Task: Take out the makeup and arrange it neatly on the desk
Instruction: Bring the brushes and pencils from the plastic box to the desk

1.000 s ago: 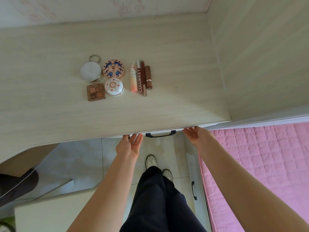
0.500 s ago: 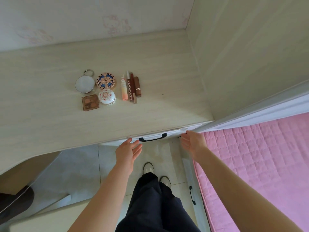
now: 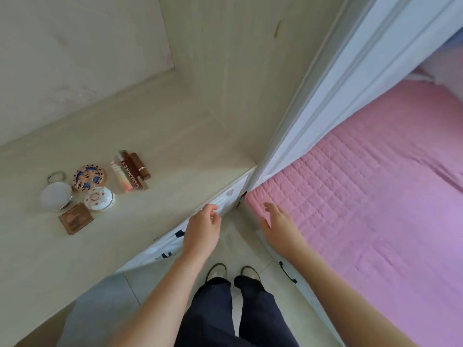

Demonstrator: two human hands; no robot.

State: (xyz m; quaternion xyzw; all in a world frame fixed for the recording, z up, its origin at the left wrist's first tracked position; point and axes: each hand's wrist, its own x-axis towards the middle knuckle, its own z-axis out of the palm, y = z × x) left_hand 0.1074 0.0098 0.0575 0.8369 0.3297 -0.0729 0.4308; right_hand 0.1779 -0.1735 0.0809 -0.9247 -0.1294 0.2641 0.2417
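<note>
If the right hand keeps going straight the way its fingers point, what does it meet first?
Most likely the near corner of the pink quilted bedspread. The right hand is open, its fingers aimed up and slightly left at that corner beside the desk edge. Depth is unclear, so it might pass just above the quilt.

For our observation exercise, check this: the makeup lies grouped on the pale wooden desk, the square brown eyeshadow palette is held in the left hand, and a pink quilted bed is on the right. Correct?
Not quite. The head view shows the square brown eyeshadow palette lying on the pale wooden desk with the other makeup; the left hand holds nothing, hovering at the desk's front edge. The pink quilted bed is indeed on the right.
</note>
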